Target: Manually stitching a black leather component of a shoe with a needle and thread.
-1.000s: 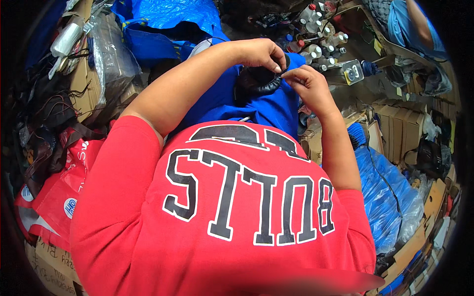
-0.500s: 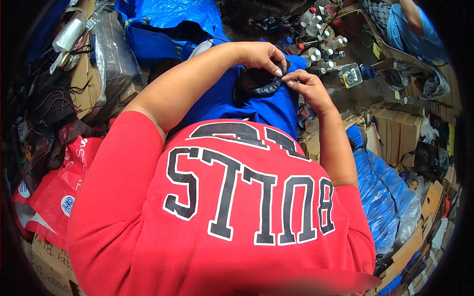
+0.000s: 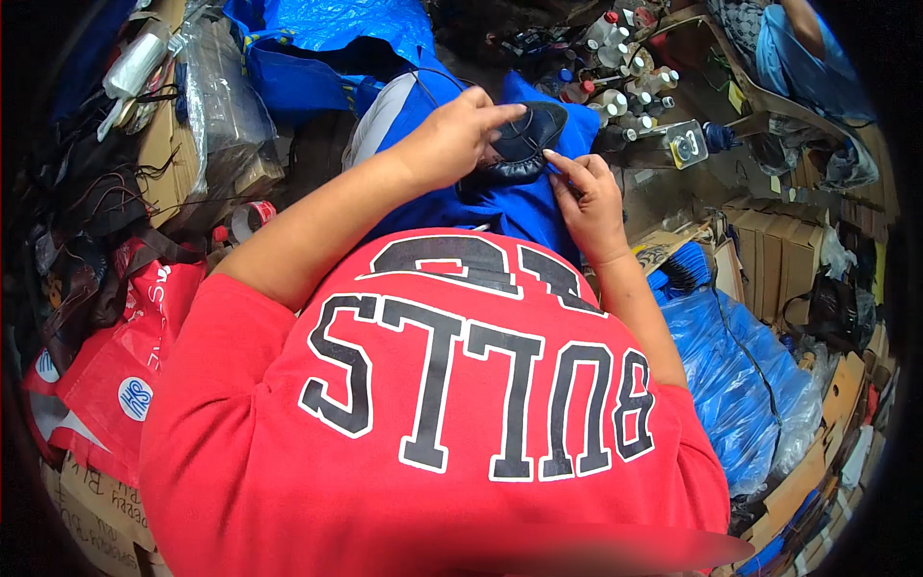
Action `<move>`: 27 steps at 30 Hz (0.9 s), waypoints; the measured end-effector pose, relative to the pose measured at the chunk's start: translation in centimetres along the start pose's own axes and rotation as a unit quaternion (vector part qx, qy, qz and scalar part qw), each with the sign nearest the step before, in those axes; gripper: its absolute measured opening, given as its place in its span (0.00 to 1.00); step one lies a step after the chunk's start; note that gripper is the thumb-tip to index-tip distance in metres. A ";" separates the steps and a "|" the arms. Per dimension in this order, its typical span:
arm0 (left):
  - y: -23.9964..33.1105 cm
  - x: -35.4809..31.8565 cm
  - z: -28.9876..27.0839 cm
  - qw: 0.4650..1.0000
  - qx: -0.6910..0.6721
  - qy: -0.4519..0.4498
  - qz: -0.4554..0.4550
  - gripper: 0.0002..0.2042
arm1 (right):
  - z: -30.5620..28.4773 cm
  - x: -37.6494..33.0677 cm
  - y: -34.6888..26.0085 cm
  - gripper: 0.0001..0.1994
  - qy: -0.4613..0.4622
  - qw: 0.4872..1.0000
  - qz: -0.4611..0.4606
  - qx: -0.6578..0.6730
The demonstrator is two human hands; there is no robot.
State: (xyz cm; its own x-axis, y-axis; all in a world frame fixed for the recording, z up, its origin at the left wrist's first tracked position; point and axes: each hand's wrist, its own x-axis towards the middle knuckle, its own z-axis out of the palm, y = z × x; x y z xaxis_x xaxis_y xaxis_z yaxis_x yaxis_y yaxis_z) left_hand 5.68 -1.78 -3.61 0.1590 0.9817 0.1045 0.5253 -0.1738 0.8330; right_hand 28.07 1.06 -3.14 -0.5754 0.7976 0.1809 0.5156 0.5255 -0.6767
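Note:
A black leather piece like a shoe upper (image 3: 519,171), its edge gathered in small puckers, lies on the blue cloth (image 3: 524,213) over my lap. My left hand (image 3: 452,139) is at its left side, index finger stretched across the dark opening and the other fingers curled, the thumb hidden; it seems to grip the piece. At the right edge, my right hand (image 3: 586,197) pinches with thumb and index finger. Whether a needle or thread is between those fingertips is too small to tell. A thin dark strand arcs above my left hand.
Several plastic bottles (image 3: 615,101) crowd the far right, beside a larger clear bottle (image 3: 681,146). Blue plastic-wrapped goods (image 3: 735,375) and cardboard (image 3: 774,255) lie right; a red bag (image 3: 120,370) and boxes lie left. A person in light blue (image 3: 793,62) is at the far right corner.
My left hand has drawn back left from the pinch at the edge, its index finger now extended. My right hand has shifted slightly down. More of the black opening shows.

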 end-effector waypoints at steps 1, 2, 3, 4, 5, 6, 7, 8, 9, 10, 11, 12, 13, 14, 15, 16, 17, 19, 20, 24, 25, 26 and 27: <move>0.0 -0.3 0.2 0.998 -0.060 -0.022 -0.018 0.16 | 0.2 -0.2 -0.2 0.13 0.007 1.000 -0.009 -0.028; -0.3 -0.4 0.4 0.998 -0.062 -0.022 -0.019 0.16 | 0.4 -0.3 -0.3 0.13 0.013 0.998 -0.017 -0.057; -0.8 -0.4 0.7 1.000 -0.021 -0.020 0.007 0.15 | 0.6 -0.4 -0.3 0.15 0.010 0.997 -0.026 -0.070; -1.0 -0.4 0.9 0.999 0.021 -0.018 0.034 0.16 | 0.7 -0.4 -0.2 0.15 0.010 0.997 -0.026 -0.070; -1.0 -0.5 1.2 0.999 0.023 0.009 0.047 0.15 | 0.8 -0.5 -0.2 0.16 0.010 0.997 -0.033 -0.075; -1.1 -0.5 1.4 0.999 0.023 0.009 0.048 0.15 | 0.9 -0.5 -0.2 0.16 0.010 0.996 -0.040 -0.080; -0.9 -0.5 1.2 0.999 0.029 0.011 0.044 0.13 | 1.0 -0.7 -0.2 0.16 0.010 0.996 -0.039 -0.081; -0.8 -0.4 1.2 0.999 0.035 0.014 0.040 0.12 | 1.1 -0.8 -0.2 0.17 0.016 0.996 -0.041 -0.083; -0.8 -0.4 1.2 0.999 0.034 0.013 0.041 0.12 | 1.2 -0.9 -0.2 0.17 0.021 0.995 -0.043 -0.086; -0.9 -0.5 1.2 0.997 0.051 0.013 0.048 0.10 | 1.2 -0.9 -0.3 0.17 0.020 0.995 -0.044 -0.086; -1.0 -0.5 1.2 0.996 0.068 0.013 0.055 0.08 | 1.2 -0.9 -0.4 0.17 0.022 0.995 -0.043 -0.088; -1.1 -0.4 1.2 0.996 0.068 0.013 0.055 0.08 | 1.2 -0.9 -0.5 0.17 0.024 0.995 -0.042 -0.090; -1.2 -0.1 1.4 0.992 0.099 0.035 0.071 0.06 | 1.2 -0.8 -0.5 0.17 0.023 0.995 -0.043 -0.090; -1.3 0.0 1.5 0.986 0.131 0.056 0.086 0.05 | 1.2 -0.8 -0.5 0.17 0.021 0.995 -0.038 -0.086; -1.3 0.1 1.6 0.986 0.131 0.057 0.086 0.05 | 1.2 -0.8 -0.6 0.17 0.018 0.996 -0.034 -0.082; -1.2 0.2 1.7 0.988 0.120 0.061 0.079 0.05 | 1.1 -0.7 -0.6 0.17 0.019 0.996 -0.034 -0.082; -1.2 0.3 1.7 0.989 0.110 0.065 0.073 0.05 | 0.9 -0.7 -0.6 0.17 0.009 0.997 -0.014 -0.071; -0.9 0.1 1.5 0.996 0.044 0.054 0.063 0.05 | 0.7 -0.6 -0.5 0.16 0.000 0.998 0.007 -0.061; -0.7 0.1 1.4 0.998 -0.022 0.041 0.053 0.06 | 0.5 -0.5 -0.4 0.16 -0.005 0.999 0.041 -0.009; -1.2 0.3 1.4 0.993 -0.102 0.044 0.040 0.07 | 0.0 0.0 0.5 0.15 -0.029 0.990 0.087 0.104; -1.3 0.5 1.4 0.995 -0.076 0.046 0.043 0.08 | -0.2 0.2 1.0 0.15 -0.042 0.987 0.092 0.123; -1.4 0.7 1.4 0.997 -0.049 0.048 0.046 0.09 | -0.4 0.5 1.4 0.15 -0.042 0.987 0.092 0.123; -1.6 0.8 1.4 0.997 -0.049 0.048 0.046 0.09 | -0.6 0.8 1.9 0.15 -0.062 0.984 0.096 0.138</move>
State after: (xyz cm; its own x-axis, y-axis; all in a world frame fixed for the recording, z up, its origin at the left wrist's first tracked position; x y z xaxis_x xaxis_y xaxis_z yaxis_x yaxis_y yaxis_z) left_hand 6.14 -0.80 -5.64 0.1194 0.9657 0.2306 0.4264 -0.2596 0.8665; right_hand 28.95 2.90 -3.88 -0.5665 0.8227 -0.0466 0.4411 0.2549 -0.8605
